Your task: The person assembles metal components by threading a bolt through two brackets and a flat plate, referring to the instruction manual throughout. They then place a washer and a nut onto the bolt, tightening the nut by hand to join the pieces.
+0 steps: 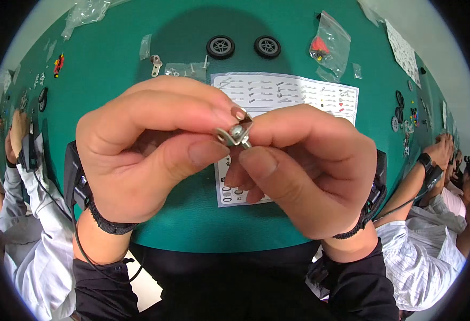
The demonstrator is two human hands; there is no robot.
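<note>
Close in front of me, my left hand (pixel 144 123) pinches a small bent metal bracket (pixel 223 136) between thumb and forefinger. A round-headed bolt (pixel 237 131) sits in the bracket. My right hand (pixel 312 160) is closed on the bolt's shank, with thumb and forefinger at its lower right end. Whether a nut is on the shank I cannot make out. Behind and under my hands lies a printed parts sheet (pixel 299 96), partly covered by them.
On the green table (pixel 192 238) are two black wheels (pixel 220 47) (pixel 267 47), a perforated metal strip (pixel 156 65), a small bag of screws (pixel 184 69) and a plastic bag with a red part (pixel 331 45). Co-workers' hands (pixel 18 134) (pixel 441 152) are at both sides.
</note>
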